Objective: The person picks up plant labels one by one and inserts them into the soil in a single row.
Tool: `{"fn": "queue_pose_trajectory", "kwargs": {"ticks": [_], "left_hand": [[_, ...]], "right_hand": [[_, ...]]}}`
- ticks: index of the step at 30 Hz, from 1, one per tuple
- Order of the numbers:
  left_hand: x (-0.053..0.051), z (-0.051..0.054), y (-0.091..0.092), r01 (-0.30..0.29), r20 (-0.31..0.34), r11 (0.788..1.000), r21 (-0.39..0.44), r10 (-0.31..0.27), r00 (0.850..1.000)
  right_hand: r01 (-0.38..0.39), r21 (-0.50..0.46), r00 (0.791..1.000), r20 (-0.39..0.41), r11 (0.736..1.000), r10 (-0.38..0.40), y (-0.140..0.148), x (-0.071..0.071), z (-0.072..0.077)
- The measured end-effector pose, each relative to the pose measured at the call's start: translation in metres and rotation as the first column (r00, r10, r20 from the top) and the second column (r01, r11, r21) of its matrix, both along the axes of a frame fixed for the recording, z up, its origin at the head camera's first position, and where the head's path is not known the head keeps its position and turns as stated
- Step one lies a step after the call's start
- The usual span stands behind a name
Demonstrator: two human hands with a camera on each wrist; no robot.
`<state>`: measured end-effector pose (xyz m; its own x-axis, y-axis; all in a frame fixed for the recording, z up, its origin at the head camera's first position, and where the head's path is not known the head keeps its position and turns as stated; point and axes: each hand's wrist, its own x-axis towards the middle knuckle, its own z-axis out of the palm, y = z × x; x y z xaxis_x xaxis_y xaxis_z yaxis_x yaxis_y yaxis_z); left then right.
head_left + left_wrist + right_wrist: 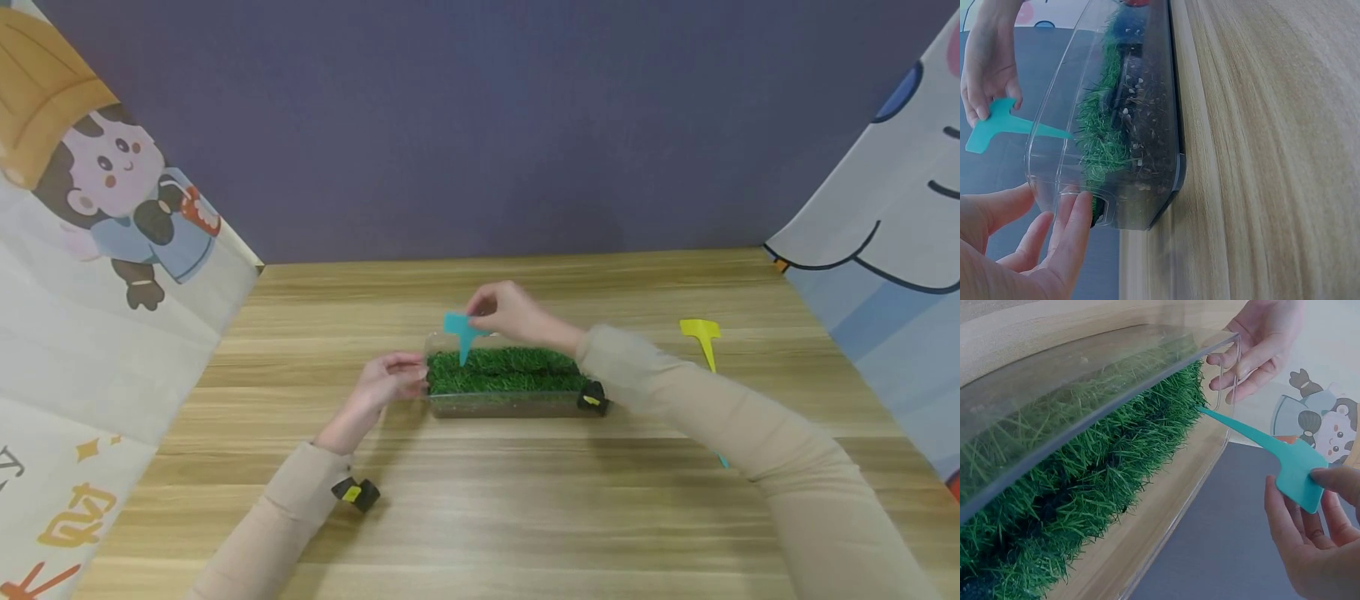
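Note:
A clear box [517, 407] holding green artificial grass [517, 371] over dark soil-like filling stands on the table. The right hand [517, 317] pinches the broad head of a teal T-shaped marker [1300, 475] between thumb and fingers. The marker's pointed tip hangs down at the grass near the box's left end; whether it enters the grass cannot be told. At that same end, the left hand [1035, 250] touches the clear wall around its handle cutout, with fingers extended and slightly bent.
A yellow T-shaped marker [703, 333] lies on the wooden table [480, 517] to the right, partly behind the right sleeve. A teal tip [722, 460] shows below that forearm. A dark panel [480, 125] rises behind, with printed cloths at both sides.

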<state>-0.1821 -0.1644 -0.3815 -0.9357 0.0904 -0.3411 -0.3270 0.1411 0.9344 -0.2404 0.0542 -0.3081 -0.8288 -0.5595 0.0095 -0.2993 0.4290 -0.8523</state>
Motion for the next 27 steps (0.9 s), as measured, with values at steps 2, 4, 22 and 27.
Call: {"fn": "queue_pose_trajectory", "kwargs": {"ticks": [2,4,22,27], "left_hand": [[-0.001,0.000,0.001,0.000,-0.001,1.000,0.001,0.000,1.000],[-0.002,0.001,0.002,-0.005,0.001,1.000,0.006,0.005,1.000],[-0.007,0.001,0.009,-0.026,-0.002,1.000,0.004,0.026,1.000],[-0.007,0.001,0.010,-0.029,-0.002,1.000,0.007,0.029,1.000]], "right_hand": [[-0.004,0.011,1.000,0.000,1.000,0.004,-0.001,-0.002,0.000],[-0.009,0.015,1.000,-0.003,1.000,0.009,-0.001,-0.004,-0.002],[-0.045,0.025,0.999,-0.008,0.999,0.045,-0.010,-0.012,-0.018],[-0.057,0.031,0.998,-0.022,0.998,0.058,-0.013,-0.011,-0.024]]}}
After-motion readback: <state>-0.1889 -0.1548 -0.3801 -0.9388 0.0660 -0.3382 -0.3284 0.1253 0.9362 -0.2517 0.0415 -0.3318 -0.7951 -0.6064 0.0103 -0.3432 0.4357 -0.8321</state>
